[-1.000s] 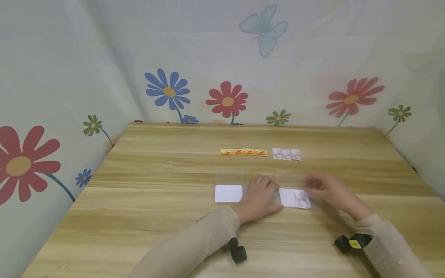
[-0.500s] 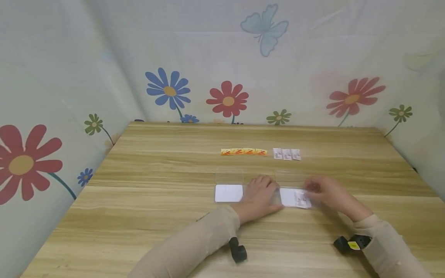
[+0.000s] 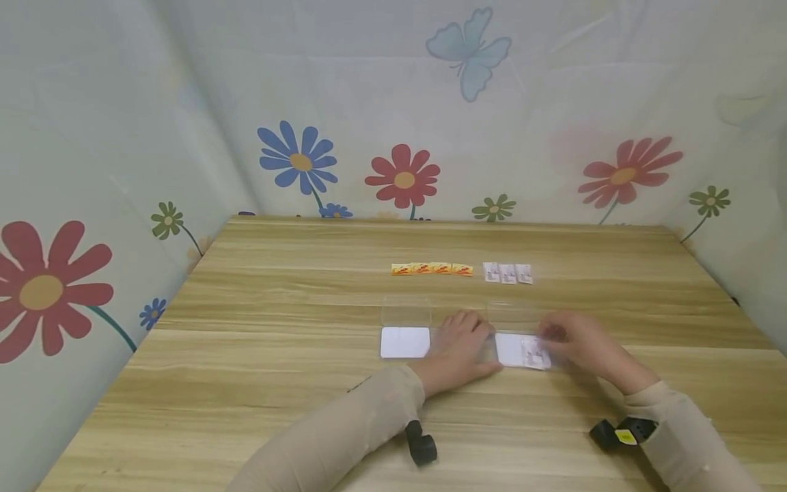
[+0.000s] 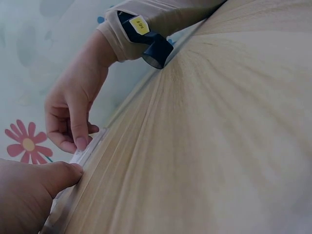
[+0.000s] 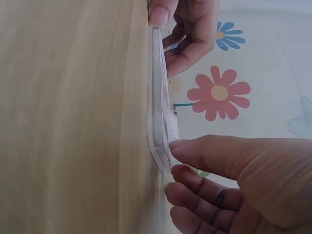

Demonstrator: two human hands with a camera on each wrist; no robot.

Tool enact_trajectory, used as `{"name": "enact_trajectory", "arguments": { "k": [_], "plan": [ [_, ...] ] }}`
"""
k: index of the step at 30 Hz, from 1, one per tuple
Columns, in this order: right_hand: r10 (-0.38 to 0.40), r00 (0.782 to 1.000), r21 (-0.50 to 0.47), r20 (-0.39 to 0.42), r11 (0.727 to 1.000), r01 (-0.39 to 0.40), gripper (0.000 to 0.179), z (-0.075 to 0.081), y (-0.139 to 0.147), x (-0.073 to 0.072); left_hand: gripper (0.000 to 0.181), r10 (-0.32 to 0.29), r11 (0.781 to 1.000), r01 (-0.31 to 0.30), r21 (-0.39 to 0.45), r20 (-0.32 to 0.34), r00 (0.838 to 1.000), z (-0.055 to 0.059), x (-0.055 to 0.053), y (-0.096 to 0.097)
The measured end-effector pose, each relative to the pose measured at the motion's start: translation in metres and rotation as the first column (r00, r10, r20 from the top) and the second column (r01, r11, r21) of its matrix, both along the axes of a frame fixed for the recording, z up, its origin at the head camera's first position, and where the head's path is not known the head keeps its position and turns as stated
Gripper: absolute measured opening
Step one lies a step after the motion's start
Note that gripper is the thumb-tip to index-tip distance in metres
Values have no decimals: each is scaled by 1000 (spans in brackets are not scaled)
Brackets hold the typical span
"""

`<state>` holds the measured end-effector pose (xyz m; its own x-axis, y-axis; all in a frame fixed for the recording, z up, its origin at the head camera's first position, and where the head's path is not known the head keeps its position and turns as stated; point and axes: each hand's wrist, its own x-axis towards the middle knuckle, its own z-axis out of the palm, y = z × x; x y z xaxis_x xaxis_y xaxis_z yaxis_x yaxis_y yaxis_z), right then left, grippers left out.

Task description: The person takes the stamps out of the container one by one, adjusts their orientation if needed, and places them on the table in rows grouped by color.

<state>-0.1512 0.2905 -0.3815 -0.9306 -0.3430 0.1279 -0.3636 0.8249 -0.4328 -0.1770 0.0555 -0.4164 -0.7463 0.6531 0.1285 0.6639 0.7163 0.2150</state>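
Note:
A shallow clear plastic case (image 3: pixel 507 350) with a white inside lies on the wooden table, its clear lid (image 3: pixel 513 316) folded back behind it. A small pale printed packet (image 3: pixel 533 352) lies over the case's right part. My left hand (image 3: pixel 460 347) grips the case's left end between thumb and fingers. At the right end, my right hand (image 3: pixel 581 344) pinches the packet's edge, thumb on top. In the right wrist view, the right thumb (image 5: pixel 204 153) touches the packet (image 5: pixel 171 127) and the other fingers curl below the case's end.
A second open case (image 3: pixel 405 342) with a white inside lies to the left. Several yellow-and-red packets (image 3: pixel 432 269) stand in a row farther back, beside three pale packets (image 3: pixel 507 274). A flower-printed curtain (image 3: pixel 344 89) bounds the table.

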Motion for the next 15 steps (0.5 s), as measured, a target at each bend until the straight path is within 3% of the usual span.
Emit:
{"name": "enact_trajectory", "arguments": {
  "k": [15],
  "plan": [
    [-45, 998, -21, 36, 999, 46, 6, 3, 0, 0, 53, -11, 1000, 11, 10, -21, 1000, -1, 0, 0]
  ]
}}
